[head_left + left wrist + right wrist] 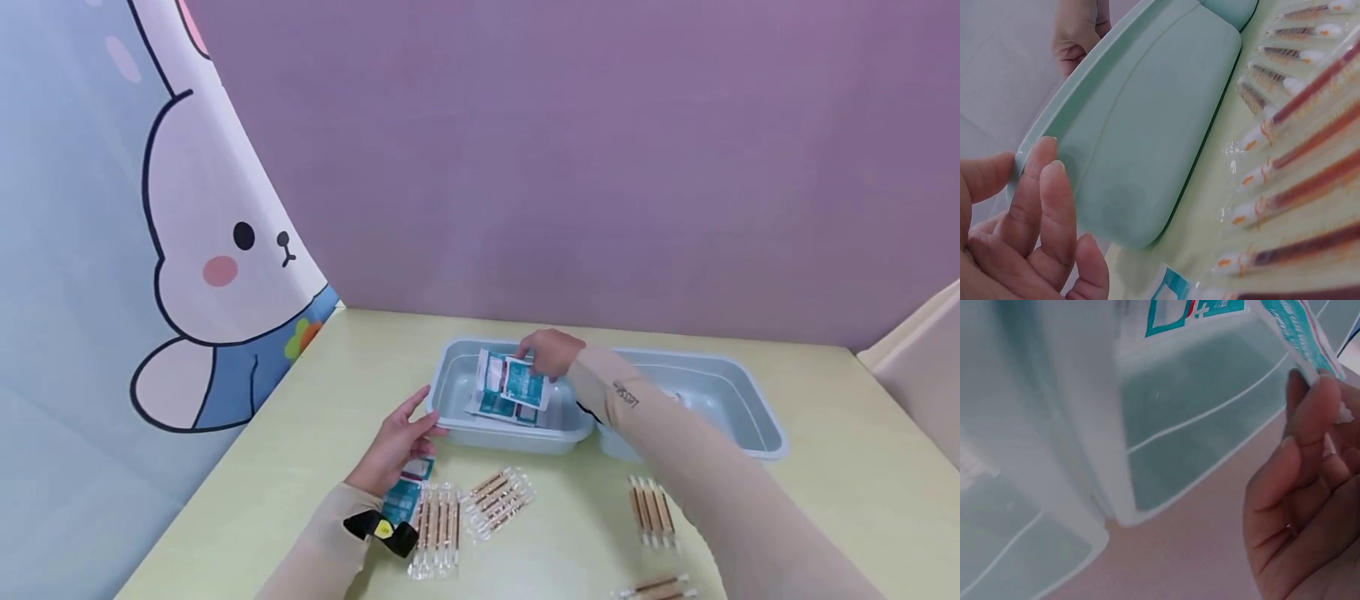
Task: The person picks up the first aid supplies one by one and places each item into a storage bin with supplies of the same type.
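Note:
My right hand (553,352) is over the left light-blue plastic basin (517,440). Its thumb and fingertips pinch a teal-and-white sachet (525,385) by the edge, as the right wrist view also shows. Below that sachet, more teal-and-white packets (501,407) lie overlapping in the basin. At the basin's left end, my left hand (397,446) holds the rim between thumb and fingers; the left wrist view shows the fingertips (1050,156) against the wall. Partly hidden under the left wrist, another teal sachet (403,498) lies on the table.
A second light-blue basin (750,417) stands to the right, partly behind the right sleeve, with something small and white inside. Clear packs of brown-centred cotton swabs lie in front: two at left (437,529), (498,502) and two at right (652,512), (660,590). A purple backdrop (562,167) rises behind.

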Demonstrator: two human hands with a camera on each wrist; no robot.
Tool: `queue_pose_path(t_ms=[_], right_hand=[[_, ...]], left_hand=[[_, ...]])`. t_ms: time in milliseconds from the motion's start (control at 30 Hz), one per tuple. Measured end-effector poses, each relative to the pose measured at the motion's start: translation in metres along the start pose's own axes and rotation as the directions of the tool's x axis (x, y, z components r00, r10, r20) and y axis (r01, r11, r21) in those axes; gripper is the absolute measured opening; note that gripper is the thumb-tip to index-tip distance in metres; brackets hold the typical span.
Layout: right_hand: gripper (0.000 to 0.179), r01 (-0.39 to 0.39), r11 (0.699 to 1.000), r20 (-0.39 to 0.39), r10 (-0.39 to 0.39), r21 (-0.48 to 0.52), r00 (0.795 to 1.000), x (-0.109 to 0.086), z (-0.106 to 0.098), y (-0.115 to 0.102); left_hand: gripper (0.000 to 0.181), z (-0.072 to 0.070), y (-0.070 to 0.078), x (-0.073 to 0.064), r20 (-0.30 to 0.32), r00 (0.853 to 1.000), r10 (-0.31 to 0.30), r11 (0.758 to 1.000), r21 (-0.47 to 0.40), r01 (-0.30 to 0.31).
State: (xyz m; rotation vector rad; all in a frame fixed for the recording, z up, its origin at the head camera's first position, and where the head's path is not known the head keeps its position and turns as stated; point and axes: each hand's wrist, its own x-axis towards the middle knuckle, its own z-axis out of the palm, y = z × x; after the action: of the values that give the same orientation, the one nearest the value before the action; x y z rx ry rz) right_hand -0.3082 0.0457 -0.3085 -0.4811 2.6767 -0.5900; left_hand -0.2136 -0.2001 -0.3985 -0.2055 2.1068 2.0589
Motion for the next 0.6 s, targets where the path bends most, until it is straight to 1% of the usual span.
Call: queue_pose_path(t_ms=[100,133,233,333,400,500,600], right_hand=[[0.030,-0.018,1.000,0.013,0.018,-0.004,1.000,0.006,0.003,0.001],[0.031,-0.012,1.000,0.012,0.012,-0.008,1.000,0.008,0.003,0.002],[0.033,0.037,0.998,0.001,-0.037,-0.041,0.999,0.009,0.002,0.006],[0.035,0.099,0.994,-0.010,-0.099,-0.046,0.995,0.007,0.000,0.010],[0.034,0.132,0.991,-0.025,-0.133,-0.027,0.991,0.000,-0.003,0.011],[0.030,0.170,0.985,-0.042,-0.168,0.027,0.985,-0.017,-0.010,0.011],[0.026,0.165,0.981,-0.037,-0.162,0.100,0.986,-0.038,-0.014,0.012]], left_hand=[[0.056,-0.001,-0.001,-0.001,-0.002,1.000,0.002,1.000,0.009,-0.002],[0.056,0.000,0.000,0.000,-0.003,1.000,0.005,1.000,0.010,-0.005],[0.055,0.002,0.000,0.001,-0.005,1.000,0.009,1.000,0.023,-0.009],[0.055,0.003,0.000,0.002,-0.007,1.000,0.007,0.999,0.042,-0.006],[0.055,0.004,0.001,0.003,-0.014,1.000,0.002,0.998,0.058,-0.001],[0.056,0.003,0.003,0.002,-0.022,1.000,-0.003,0.995,0.098,0.005],[0.056,-0.003,0.007,-0.002,-0.032,0.999,-0.007,0.988,0.156,0.012]])
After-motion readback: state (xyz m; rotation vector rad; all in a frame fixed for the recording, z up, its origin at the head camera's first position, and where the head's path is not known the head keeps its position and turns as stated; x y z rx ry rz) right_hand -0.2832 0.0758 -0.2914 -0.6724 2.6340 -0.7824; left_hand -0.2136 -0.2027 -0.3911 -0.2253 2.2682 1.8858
